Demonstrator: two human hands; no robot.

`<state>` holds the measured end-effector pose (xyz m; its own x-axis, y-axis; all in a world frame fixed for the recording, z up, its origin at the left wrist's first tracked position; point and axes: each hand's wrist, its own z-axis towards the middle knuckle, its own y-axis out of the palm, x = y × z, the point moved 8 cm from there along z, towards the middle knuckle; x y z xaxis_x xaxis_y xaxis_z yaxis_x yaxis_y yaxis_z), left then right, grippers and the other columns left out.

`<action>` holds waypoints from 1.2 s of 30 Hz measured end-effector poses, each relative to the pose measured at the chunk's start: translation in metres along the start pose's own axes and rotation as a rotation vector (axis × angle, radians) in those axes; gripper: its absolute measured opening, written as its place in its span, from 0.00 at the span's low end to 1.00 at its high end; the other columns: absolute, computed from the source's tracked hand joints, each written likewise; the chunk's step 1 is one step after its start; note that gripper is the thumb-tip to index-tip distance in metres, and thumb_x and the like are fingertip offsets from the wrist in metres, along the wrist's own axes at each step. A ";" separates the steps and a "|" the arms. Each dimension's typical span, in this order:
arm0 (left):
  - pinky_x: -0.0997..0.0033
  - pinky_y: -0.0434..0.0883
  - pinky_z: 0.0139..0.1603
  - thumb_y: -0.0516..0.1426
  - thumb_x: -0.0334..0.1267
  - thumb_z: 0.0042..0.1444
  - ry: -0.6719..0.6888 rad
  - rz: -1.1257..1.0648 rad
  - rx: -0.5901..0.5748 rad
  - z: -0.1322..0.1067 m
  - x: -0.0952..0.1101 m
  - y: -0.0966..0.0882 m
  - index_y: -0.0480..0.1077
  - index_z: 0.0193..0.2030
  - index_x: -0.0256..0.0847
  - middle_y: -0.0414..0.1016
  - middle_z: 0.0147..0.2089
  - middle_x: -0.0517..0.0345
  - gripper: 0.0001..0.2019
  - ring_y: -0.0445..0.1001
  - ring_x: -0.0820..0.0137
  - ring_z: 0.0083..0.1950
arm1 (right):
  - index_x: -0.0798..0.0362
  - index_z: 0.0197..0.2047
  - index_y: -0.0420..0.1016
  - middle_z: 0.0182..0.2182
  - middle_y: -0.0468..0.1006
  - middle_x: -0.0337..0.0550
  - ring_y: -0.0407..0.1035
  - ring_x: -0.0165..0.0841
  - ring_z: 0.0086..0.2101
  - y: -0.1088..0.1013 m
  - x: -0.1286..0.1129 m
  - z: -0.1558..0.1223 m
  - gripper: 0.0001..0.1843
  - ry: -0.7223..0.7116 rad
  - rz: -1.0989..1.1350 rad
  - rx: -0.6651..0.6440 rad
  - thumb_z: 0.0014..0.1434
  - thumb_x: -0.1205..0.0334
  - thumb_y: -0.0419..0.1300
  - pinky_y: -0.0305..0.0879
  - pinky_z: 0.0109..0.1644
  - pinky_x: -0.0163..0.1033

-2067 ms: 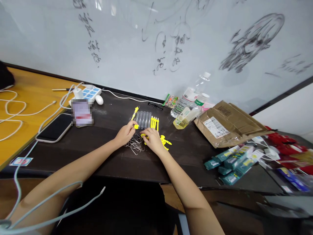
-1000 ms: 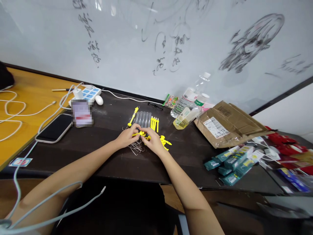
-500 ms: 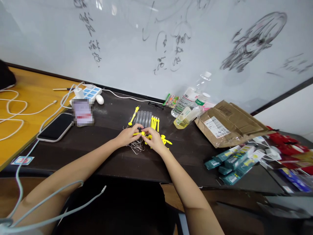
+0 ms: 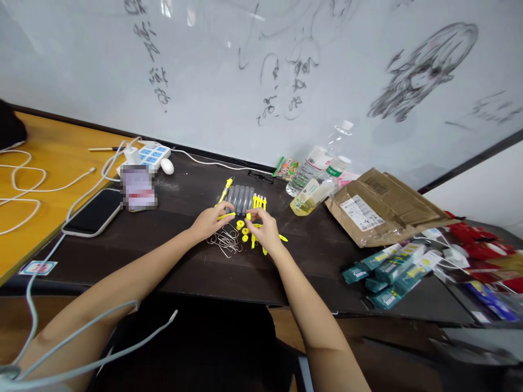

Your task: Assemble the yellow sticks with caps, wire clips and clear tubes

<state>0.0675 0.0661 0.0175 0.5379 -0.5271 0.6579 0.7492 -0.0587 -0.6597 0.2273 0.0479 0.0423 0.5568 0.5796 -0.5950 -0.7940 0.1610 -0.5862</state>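
Between the thumb and fingers of my left hand [image 4: 209, 222] is a slim yellow plastic stick [image 4: 227, 216]. My right hand [image 4: 265, 230] pinches a small yellow ring-like piece [image 4: 248, 216], a short gap away from the stick. Just below the fingertips lie several loose yellow rings [image 4: 245, 231], with bent metal wire hooks [image 4: 227, 243] to their left. Clear plastic tubes [image 4: 240, 197] stand in a row behind the hands. To their right is a row of yellow rods [image 4: 259, 202]. A longer yellow piece [image 4: 226, 188] lies left of the tubes. Yellow flat parts [image 4: 283, 238] are partly hidden under my right hand.
On the left are a phone [image 4: 93, 213], another phone [image 4: 139, 188], a power strip [image 4: 153, 155] and white cables. Bottles [image 4: 310, 196], a cardboard parcel [image 4: 379, 207] and green boxes [image 4: 388, 277] occupy the right. A whiteboard [image 4: 204, 81] rises behind the table.
My hands were together at one yellow piece and have drawn apart. The left keeps the stick; the right holds a small ring-like piece. The loose rings beneath now show clearly.
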 end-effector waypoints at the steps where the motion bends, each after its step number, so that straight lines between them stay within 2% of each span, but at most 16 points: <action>1: 0.75 0.58 0.30 0.49 0.49 0.63 0.006 0.000 0.026 0.000 0.000 -0.002 0.64 0.50 0.42 0.63 0.21 0.68 0.16 0.64 0.73 0.23 | 0.53 0.42 0.71 0.32 0.74 0.42 0.69 0.33 0.33 -0.005 0.002 0.001 0.10 0.015 -0.027 0.036 0.56 0.64 0.56 0.66 0.43 0.39; 4: 0.74 0.60 0.32 0.47 0.47 0.64 0.046 0.009 0.096 -0.002 0.004 -0.006 0.65 0.49 0.41 0.67 0.26 0.63 0.15 0.67 0.71 0.27 | 0.52 0.40 0.74 0.34 0.76 0.44 0.68 0.34 0.34 -0.014 0.007 0.004 0.09 0.048 -0.117 0.072 0.58 0.64 0.53 0.64 0.44 0.40; 7: 0.73 0.61 0.35 0.46 0.44 0.64 0.056 0.003 0.136 -0.003 0.006 -0.008 0.65 0.47 0.40 0.70 0.29 0.61 0.13 0.69 0.71 0.31 | 0.51 0.35 0.75 0.32 0.76 0.42 0.66 0.35 0.34 -0.005 0.011 0.004 0.09 0.077 -0.209 -0.067 0.56 0.66 0.53 0.61 0.42 0.40; 10: 0.73 0.60 0.33 0.46 0.41 0.64 0.034 0.003 0.183 -0.004 0.006 -0.013 0.66 0.46 0.39 0.68 0.27 0.62 0.12 0.66 0.72 0.28 | 0.50 0.33 0.75 0.30 0.75 0.40 0.66 0.36 0.35 0.009 0.010 0.000 0.08 0.067 -0.296 -0.221 0.54 0.67 0.54 0.57 0.42 0.40; 13: 0.74 0.59 0.32 0.46 0.38 0.62 0.035 -0.018 0.198 -0.005 0.008 -0.017 0.66 0.44 0.39 0.66 0.27 0.63 0.10 0.64 0.73 0.27 | 0.50 0.33 0.74 0.32 0.75 0.41 0.66 0.36 0.36 0.016 0.007 -0.002 0.07 0.050 -0.352 -0.267 0.52 0.67 0.55 0.55 0.41 0.39; 22: 0.73 0.60 0.34 0.47 0.34 0.60 0.060 -0.004 0.171 -0.006 0.010 -0.013 0.64 0.46 0.39 0.66 0.29 0.62 0.10 0.64 0.72 0.29 | 0.51 0.32 0.66 0.27 0.71 0.38 0.65 0.35 0.32 0.015 0.009 -0.004 0.03 0.076 -0.446 -0.294 0.50 0.65 0.56 0.52 0.38 0.38; 29: 0.74 0.63 0.34 0.47 0.37 0.63 0.073 -0.012 0.209 -0.008 0.011 -0.014 0.63 0.49 0.39 0.67 0.29 0.62 0.11 0.66 0.73 0.28 | 0.51 0.30 0.66 0.28 0.73 0.39 0.66 0.36 0.35 0.021 0.006 -0.007 0.04 0.033 -0.472 -0.339 0.52 0.61 0.58 0.51 0.39 0.38; 33: 0.71 0.67 0.42 0.47 0.39 0.64 0.135 -0.020 0.218 -0.008 0.015 -0.014 0.65 0.52 0.39 0.74 0.38 0.55 0.13 0.72 0.70 0.38 | 0.51 0.31 0.66 0.30 0.74 0.41 0.66 0.37 0.36 0.010 0.002 -0.004 0.06 0.054 -0.448 -0.249 0.56 0.58 0.57 0.52 0.40 0.40; 36: 0.68 0.66 0.49 0.48 0.39 0.65 0.241 0.063 0.225 -0.008 0.023 -0.014 0.69 0.51 0.42 0.75 0.46 0.53 0.13 0.71 0.68 0.46 | 0.51 0.33 0.66 0.30 0.74 0.40 0.67 0.36 0.36 0.003 -0.004 -0.001 0.09 0.051 -0.339 -0.168 0.63 0.59 0.49 0.53 0.43 0.40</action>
<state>0.0662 0.0477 0.0393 0.4992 -0.7106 0.4958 0.7983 0.1547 -0.5820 0.2232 0.0451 0.0420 0.7957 0.4749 -0.3760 -0.5140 0.2010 -0.8339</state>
